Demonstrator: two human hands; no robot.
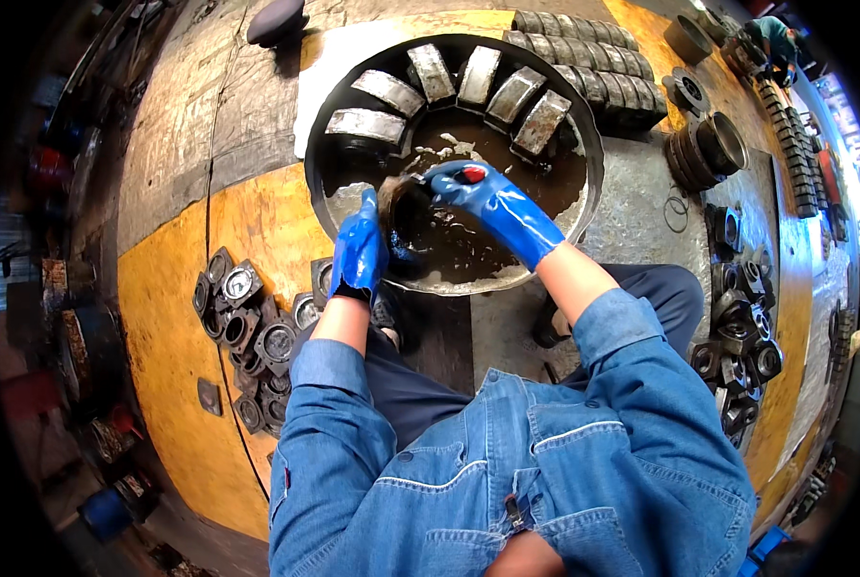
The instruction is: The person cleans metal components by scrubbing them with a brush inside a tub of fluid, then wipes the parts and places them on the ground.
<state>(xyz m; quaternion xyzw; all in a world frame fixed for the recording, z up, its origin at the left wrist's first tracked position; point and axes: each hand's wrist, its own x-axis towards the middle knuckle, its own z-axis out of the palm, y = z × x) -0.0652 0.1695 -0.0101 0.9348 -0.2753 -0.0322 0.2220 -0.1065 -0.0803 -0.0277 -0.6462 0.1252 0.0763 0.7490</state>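
In blue rubber gloves, both my hands are over a wide round metal basin [494,286] of murky brown liquid. My left hand [360,245] grips a dark, hollow-looking metal part [408,216] by its left side, tilted above the liquid. Closed in my right hand [492,199] is a small hand tool with a red handle [472,175]. Its working end meets the upper edge of the part; its exact kind is hidden. Several grey, wet-looking metal blocks [432,73] stand in an arc along the basin's far inner side.
Rows of similar blocks [593,58] are stacked beyond the basin at right. Round metal housings [278,341] lie heaped at left, with more [735,317] at right. Ring-shaped cylinders [709,152] and thin wire rings [677,213] sit right of the basin. A co-worker [774,40] is far right.
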